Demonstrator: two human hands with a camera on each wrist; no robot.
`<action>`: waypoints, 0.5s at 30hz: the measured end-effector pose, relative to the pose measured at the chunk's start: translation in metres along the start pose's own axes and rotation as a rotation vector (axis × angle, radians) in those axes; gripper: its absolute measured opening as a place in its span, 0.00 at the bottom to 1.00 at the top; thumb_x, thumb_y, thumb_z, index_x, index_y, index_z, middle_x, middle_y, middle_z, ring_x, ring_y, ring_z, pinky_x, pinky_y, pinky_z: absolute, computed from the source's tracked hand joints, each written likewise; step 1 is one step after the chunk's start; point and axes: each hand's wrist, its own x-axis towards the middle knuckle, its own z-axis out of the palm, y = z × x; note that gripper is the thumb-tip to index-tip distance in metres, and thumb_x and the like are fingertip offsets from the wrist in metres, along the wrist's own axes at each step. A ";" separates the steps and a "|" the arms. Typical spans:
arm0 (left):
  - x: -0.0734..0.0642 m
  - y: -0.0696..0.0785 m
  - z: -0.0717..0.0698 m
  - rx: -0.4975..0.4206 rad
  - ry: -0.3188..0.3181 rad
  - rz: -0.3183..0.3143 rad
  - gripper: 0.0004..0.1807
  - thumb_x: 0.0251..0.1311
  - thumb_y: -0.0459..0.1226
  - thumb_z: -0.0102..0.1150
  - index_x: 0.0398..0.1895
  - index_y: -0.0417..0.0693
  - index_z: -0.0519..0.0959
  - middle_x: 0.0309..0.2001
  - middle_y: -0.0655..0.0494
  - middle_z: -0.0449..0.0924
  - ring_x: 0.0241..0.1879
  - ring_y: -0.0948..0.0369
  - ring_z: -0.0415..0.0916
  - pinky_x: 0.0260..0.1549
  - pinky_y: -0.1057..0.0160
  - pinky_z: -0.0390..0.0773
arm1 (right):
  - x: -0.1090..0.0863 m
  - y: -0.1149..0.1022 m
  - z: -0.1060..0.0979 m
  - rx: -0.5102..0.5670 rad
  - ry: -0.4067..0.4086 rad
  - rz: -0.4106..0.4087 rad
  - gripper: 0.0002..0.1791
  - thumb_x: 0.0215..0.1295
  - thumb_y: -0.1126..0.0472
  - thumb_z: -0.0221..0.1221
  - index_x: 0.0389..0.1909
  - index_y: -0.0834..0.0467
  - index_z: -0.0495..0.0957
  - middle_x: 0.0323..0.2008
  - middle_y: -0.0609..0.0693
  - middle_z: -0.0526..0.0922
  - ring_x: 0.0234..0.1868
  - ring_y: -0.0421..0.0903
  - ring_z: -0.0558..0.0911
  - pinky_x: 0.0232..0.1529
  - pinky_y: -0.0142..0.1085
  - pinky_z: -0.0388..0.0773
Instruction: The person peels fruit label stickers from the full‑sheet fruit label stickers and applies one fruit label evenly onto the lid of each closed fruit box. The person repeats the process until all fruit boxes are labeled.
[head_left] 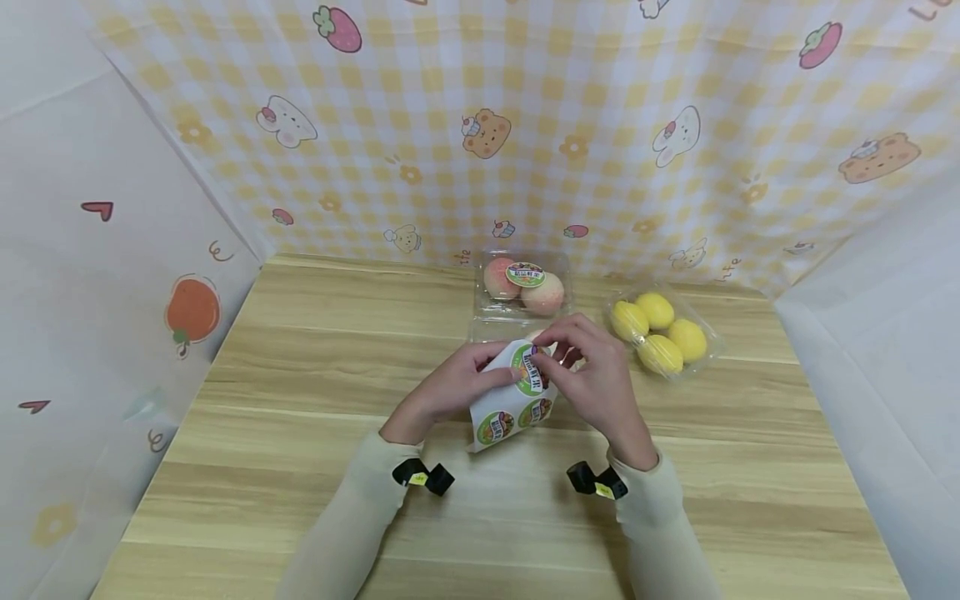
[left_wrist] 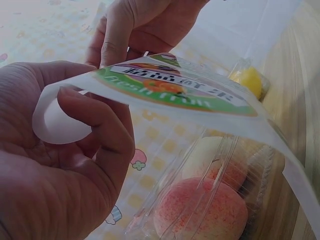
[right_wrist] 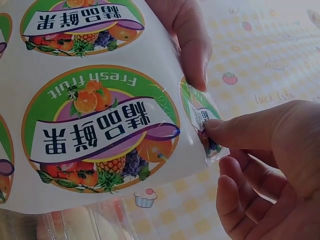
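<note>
A white sheet of oval fruit stickers (head_left: 516,407) is held up over the table by both hands. My left hand (head_left: 456,385) grips its left edge, with the thumb on the printed face. At the upper right edge, my right hand (head_left: 600,379) pinches the sheet by a sticker (right_wrist: 192,102) that curves round the bent edge. Whether that sticker has lifted off the backing, I cannot tell. Beyond the hands, a clear box of peaches (head_left: 543,293) bears an oval label (head_left: 525,274) on top. More clear plastic with a peach shows partly behind the sheet.
Right of the peaches, a clear box of lemons (head_left: 660,354) sits at a slant on the wooden table (head_left: 322,367). A yellow checked cloth (head_left: 420,167) hangs along the back edge, and pale cloth (head_left: 97,275) covers the left side.
</note>
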 end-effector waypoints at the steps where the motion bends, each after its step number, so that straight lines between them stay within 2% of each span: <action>1: 0.000 0.000 0.000 -0.005 0.001 0.000 0.20 0.78 0.32 0.59 0.67 0.30 0.81 0.48 0.39 0.89 0.38 0.56 0.88 0.34 0.60 0.87 | 0.000 0.000 0.000 0.001 0.002 -0.002 0.13 0.58 0.77 0.78 0.40 0.60 0.90 0.41 0.48 0.88 0.34 0.44 0.83 0.32 0.34 0.83; 8: 0.001 0.000 0.000 -0.039 0.013 -0.023 0.17 0.80 0.33 0.57 0.62 0.28 0.82 0.44 0.41 0.90 0.35 0.58 0.87 0.32 0.62 0.85 | 0.000 0.002 0.001 0.014 0.011 -0.010 0.13 0.58 0.78 0.78 0.38 0.60 0.90 0.40 0.48 0.88 0.33 0.45 0.83 0.32 0.29 0.81; 15: 0.001 -0.002 -0.001 -0.050 0.008 -0.013 0.17 0.81 0.34 0.54 0.60 0.26 0.82 0.41 0.45 0.90 0.33 0.60 0.86 0.30 0.64 0.83 | 0.000 0.001 -0.001 0.024 0.005 -0.008 0.13 0.58 0.80 0.76 0.36 0.59 0.89 0.39 0.48 0.87 0.33 0.44 0.82 0.32 0.29 0.81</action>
